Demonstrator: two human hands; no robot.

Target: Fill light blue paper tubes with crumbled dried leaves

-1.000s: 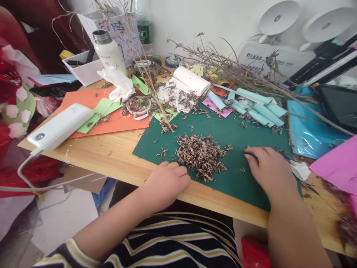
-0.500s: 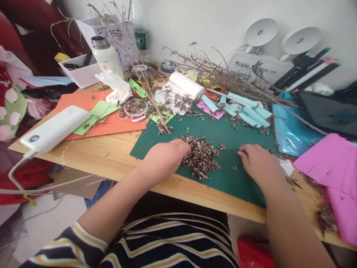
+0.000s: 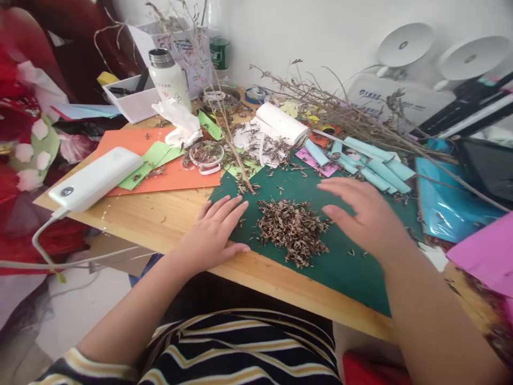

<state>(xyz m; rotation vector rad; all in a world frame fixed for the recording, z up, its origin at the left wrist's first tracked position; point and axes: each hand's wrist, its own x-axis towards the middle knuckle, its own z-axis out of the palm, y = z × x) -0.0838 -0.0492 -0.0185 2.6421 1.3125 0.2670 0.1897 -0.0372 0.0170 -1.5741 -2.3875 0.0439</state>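
A heap of dried, crumbled brown leaves (image 3: 293, 230) lies on a dark green sheet (image 3: 352, 278) at the table's front. My left hand (image 3: 212, 232) rests palm down to the left of the heap, fingers spread, over the edge of the sheet and the bare wood. To the right of the heap, my right hand (image 3: 360, 216) is held with its fingers apart and the thumb toward the leaves. Neither hand holds anything. A dry stem (image 3: 234, 149) leans down to the sheet just behind the heap.
Rolled light-blue papers (image 3: 380, 166), a white paper roll (image 3: 282, 123) and dry branches (image 3: 344, 115) lie behind. A white power bank (image 3: 96, 179) and a cream bottle (image 3: 170, 80) stand left. A lidded clear cup (image 3: 206, 156) holds plant bits. Pink paper (image 3: 484, 251) lies right.
My left hand has drawn back left from the heap and its fingers have spread. My right hand has opened and come nearer the leaves. The camera view has shifted slightly.
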